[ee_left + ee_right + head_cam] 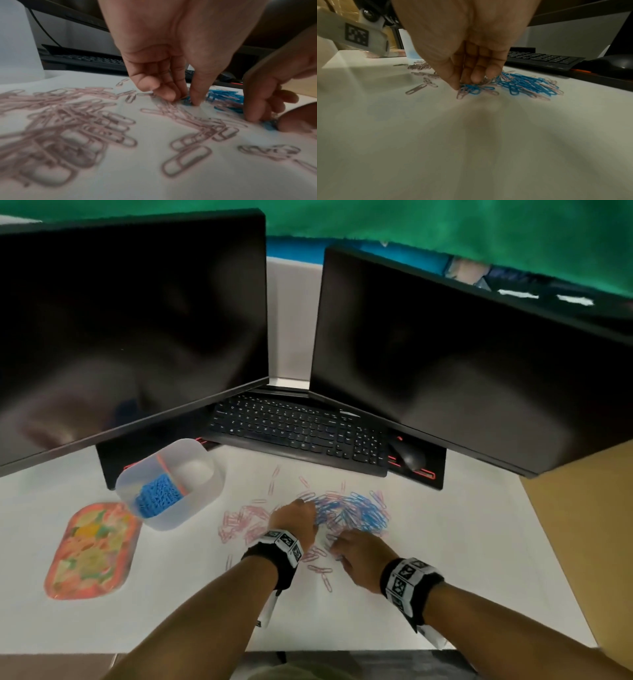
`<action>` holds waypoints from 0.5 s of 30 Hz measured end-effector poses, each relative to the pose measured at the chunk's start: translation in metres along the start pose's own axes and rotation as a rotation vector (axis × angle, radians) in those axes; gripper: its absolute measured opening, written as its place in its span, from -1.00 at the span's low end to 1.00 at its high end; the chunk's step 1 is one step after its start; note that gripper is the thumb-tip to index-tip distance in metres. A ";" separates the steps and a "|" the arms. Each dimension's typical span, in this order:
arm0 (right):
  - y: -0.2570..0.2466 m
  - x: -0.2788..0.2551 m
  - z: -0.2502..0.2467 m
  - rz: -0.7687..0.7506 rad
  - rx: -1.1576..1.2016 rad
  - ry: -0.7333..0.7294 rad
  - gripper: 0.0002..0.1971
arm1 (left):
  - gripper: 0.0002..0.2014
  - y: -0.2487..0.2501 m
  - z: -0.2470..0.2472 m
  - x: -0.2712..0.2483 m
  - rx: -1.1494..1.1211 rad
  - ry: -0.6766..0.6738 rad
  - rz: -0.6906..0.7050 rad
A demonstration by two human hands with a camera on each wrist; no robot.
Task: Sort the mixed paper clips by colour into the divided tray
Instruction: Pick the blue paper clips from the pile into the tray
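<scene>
The sort looks partly done. The tray (200, 501) stands at the left of the bench (445, 559), in front of the left monitor (133, 330), and one of its compartments already holds a heap of blue clips (158, 498); the compartment beyond its orange divider looks bare, so no pink seems to have gone in. On the bench the colours are half separated: a loose spread of pink clips (239, 522) lies left of the hands, while a mixed pile (356, 511), mostly blue with pink threaded through, lies right of centre, before the keyboard (298, 433). More pink strays lie between the wrists. The left hand (294, 520) reaches into the near edge of that pile, its fingertips (167, 94) brought together on a few blue clips there. The right hand (359, 559) is down just beside it, fingers (477, 77) bunched and pinching at a small tangle of blue and pink; whether it has lifted any cannot be told. What remains, by this judgement, is most of the blue pile and all the pink. A patterned pad (92, 553) lies left of the tray.
</scene>
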State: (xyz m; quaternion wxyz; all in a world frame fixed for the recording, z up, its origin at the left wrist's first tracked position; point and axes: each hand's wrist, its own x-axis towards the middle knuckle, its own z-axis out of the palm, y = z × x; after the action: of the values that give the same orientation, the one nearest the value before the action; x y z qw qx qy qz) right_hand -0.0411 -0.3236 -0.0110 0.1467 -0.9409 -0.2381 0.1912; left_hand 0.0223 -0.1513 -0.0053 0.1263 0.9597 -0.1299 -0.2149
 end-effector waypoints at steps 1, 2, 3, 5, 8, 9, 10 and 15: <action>0.002 0.001 0.001 0.009 0.004 -0.002 -0.74 | -0.76 -0.001 0.002 0.000 -0.003 0.010 -0.004; 0.003 0.003 0.001 0.020 0.010 -0.003 -0.71 | -0.79 -0.001 0.002 0.000 -0.008 0.011 -0.010; 0.005 0.004 0.002 0.025 0.025 0.003 -0.70 | -0.80 -0.003 0.002 -0.001 -0.012 0.006 -0.016; 0.006 0.006 0.002 0.022 0.063 0.019 -0.66 | -0.80 -0.005 0.001 -0.001 -0.033 -0.005 -0.033; 0.008 0.008 -0.001 0.080 0.137 0.050 -0.66 | -0.79 -0.010 -0.003 -0.003 -0.127 -0.016 -0.044; 0.007 0.009 -0.004 0.115 0.191 0.092 -0.68 | -0.80 -0.011 -0.004 -0.003 -0.171 -0.012 -0.047; 0.007 0.010 -0.009 0.151 0.267 0.144 -0.72 | -0.82 -0.013 -0.006 -0.004 -0.247 0.001 -0.062; 0.020 0.015 -0.033 0.396 0.869 0.182 -0.77 | -0.73 -0.021 -0.011 -0.007 -0.653 0.013 -0.115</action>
State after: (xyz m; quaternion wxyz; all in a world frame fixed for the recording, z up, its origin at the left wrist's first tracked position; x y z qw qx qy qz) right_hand -0.0069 -0.3394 0.0063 0.5073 -0.8326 0.0610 0.2139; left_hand 0.0251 -0.1274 0.0005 0.4160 0.8755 0.0011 -0.2458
